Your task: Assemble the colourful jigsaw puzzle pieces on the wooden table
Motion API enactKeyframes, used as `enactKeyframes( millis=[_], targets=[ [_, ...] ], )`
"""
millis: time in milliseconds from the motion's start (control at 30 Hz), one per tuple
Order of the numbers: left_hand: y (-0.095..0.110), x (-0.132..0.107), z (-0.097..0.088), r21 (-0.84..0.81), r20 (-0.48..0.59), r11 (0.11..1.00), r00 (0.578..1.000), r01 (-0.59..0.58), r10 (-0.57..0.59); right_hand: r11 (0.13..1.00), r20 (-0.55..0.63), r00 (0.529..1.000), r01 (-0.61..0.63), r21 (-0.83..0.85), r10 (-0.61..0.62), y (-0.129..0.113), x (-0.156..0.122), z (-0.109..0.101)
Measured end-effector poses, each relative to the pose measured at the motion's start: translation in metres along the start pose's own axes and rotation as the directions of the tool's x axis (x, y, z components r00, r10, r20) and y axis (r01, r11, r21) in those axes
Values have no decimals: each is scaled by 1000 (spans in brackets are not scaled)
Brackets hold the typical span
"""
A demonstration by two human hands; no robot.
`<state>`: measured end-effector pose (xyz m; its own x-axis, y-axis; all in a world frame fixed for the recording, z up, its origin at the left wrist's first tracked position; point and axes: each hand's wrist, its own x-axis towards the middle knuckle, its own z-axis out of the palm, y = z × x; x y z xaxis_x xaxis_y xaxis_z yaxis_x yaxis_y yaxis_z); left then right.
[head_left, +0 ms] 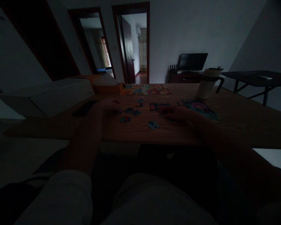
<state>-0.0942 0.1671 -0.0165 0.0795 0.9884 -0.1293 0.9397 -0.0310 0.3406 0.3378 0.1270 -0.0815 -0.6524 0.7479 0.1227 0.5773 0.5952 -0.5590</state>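
Note:
The room is dim. Several loose jigsaw pieces (pixel 131 111) lie scattered on a wooden table (pixel 236 125). My left hand (pixel 107 104) rests on the table at the left edge of the pieces, fingertips touching one near it. My right hand (pixel 175 113) lies among the pieces on the right, fingers curled over some; whether it grips one is too dark to tell. A partly assembled puzzle section (pixel 198 107) sits just right of that hand. One single piece (pixel 153 125) lies nearer the front edge.
A colourful puzzle picture sheet (pixel 145 89) lies at the table's far side. A white lidded mug (pixel 207 83) stands at the right rear, a dark phone (pixel 85 108) on the left beside white boxes (pixel 61 95). Behind are open doorways, a monitor (pixel 192 62) and a dark side table (pixel 257 78).

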Motion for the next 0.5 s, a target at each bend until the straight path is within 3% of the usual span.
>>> enactKeyframes(
  millis=[167,267,400,500],
  targets=[
    [1,-1,0,-58,-2,996,998,-67,67,1000,-4,1000,-16,-5,16,-5,-2,-1],
    [15,-6,3,-182,-20,970,987,-161,160,998,-26,999,-48,-33,47,-11,-4,-3],
    [55,-11,10,-308,-145,885,937,-348,318,996,-19,998,-65,-53,64,-16,-5,-4],
    [93,-10,16,-203,-153,888,909,-413,387,996,-7,998,-66,-56,65,-15,-5,-4]
  ],
)
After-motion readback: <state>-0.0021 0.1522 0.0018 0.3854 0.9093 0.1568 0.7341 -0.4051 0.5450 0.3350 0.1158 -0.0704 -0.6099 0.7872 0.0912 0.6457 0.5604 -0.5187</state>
